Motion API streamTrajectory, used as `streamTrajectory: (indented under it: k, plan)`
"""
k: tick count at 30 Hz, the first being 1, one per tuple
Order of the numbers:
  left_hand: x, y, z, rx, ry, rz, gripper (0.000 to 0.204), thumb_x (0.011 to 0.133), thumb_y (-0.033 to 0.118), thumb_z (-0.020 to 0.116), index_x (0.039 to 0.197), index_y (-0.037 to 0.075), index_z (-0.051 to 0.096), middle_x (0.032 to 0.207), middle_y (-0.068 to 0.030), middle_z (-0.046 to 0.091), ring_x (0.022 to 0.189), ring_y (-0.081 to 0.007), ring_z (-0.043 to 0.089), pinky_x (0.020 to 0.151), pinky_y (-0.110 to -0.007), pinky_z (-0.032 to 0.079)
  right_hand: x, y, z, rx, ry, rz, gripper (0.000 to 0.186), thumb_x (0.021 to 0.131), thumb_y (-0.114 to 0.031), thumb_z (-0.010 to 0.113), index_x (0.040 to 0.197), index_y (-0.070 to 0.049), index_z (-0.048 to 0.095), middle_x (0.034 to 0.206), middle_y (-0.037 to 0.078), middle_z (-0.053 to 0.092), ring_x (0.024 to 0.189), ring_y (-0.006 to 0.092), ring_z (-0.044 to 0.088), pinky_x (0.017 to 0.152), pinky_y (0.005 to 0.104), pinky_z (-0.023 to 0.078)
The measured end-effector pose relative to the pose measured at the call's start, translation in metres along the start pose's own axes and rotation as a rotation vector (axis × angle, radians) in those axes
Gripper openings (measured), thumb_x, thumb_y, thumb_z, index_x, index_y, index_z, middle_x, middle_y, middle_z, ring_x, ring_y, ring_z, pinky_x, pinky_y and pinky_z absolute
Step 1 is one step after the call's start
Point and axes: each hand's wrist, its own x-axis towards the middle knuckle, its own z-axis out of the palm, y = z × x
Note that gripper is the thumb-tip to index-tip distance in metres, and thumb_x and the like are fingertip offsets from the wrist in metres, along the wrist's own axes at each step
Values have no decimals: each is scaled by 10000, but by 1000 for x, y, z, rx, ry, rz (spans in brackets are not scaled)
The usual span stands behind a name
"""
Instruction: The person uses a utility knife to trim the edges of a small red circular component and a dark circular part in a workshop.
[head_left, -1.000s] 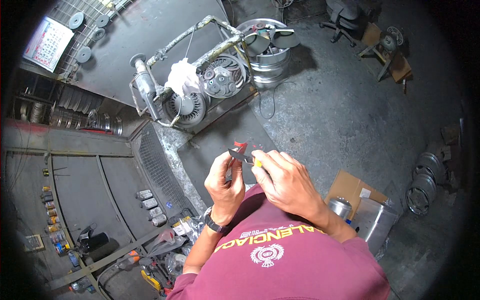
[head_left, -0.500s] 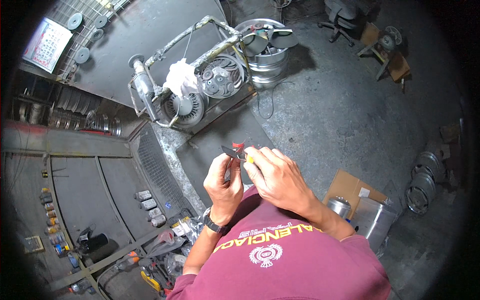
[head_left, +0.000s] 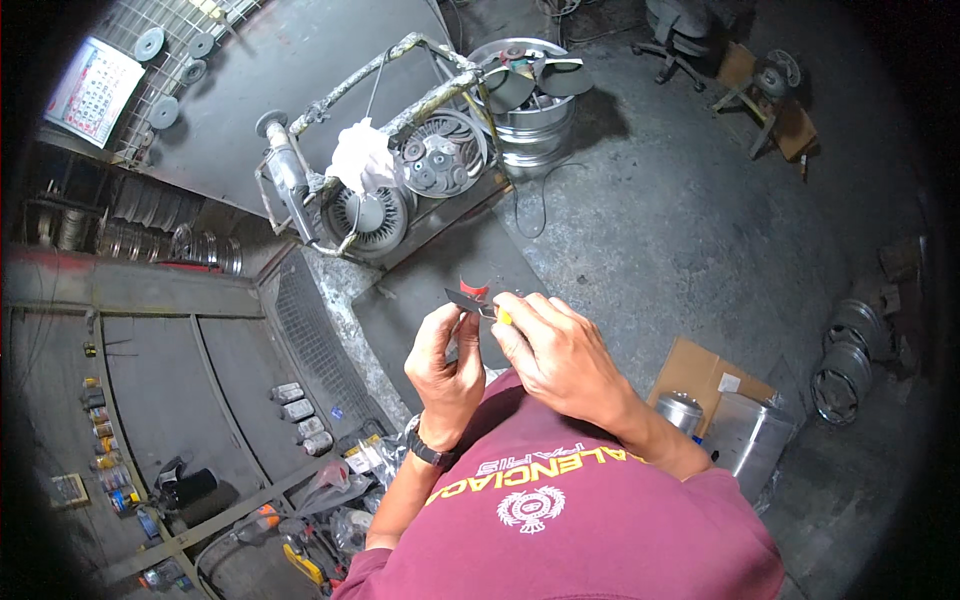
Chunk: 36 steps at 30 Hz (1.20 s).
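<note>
L hand: grip pinching dk flat pc, betw. hands, edge jutting fwd. R hand: grip pinching yel. item. Open room over flr, ahead R.

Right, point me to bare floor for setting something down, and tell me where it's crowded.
Bare: the floor between the large rim, the chair, the far-right rims and the cardboard. Crowded: the lower left, where bags and tools lie together, and around the frame.

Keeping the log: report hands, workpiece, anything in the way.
Left hand pinching dark flat piece. Right hand gripping small yellow item. Red item just beyond; contact unclear.
</note>
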Motion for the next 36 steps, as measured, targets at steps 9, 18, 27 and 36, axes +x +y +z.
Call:
streamTrajectory:
  k: [9,18,27,36]
  plan:
    - [-1,3,-1,-13,-4,33,227,949,-84,782,1164,-30,736,1051,-137,776,917,-175,752,817,-304,601,-1,-1,-4,23,-1,-2,262,1084,-229,614,1229,-11,626,996,180,684,927,414,690,869,500,558]
    - [-4,7,-3,-46,-17,54,210,968,-69,772,1171,-23,744,1061,-111,788,945,-139,746,823,-290,597,-2,5,1,87,8,1,252,1085,-210,610,1229,-4,632,1012,199,688,936,426,683,871,510,550]
    - [-3,9,-6,-114,48,-121,208,994,-19,771,1193,-14,712,989,-57,778,891,-82,713,783,-259,585,-13,-10,-13,24,-26,11,305,1057,-171,667,1286,29,664,1048,181,715,936,394,697,850,477,564]
    - [-4,11,-4,-145,54,-102,234,969,-47,776,1193,-15,716,996,-61,775,878,-85,719,774,-261,586,-13,-8,-12,-33,-30,7,313,1052,-186,672,1285,24,671,1060,172,713,929,382,691,842,474,561]
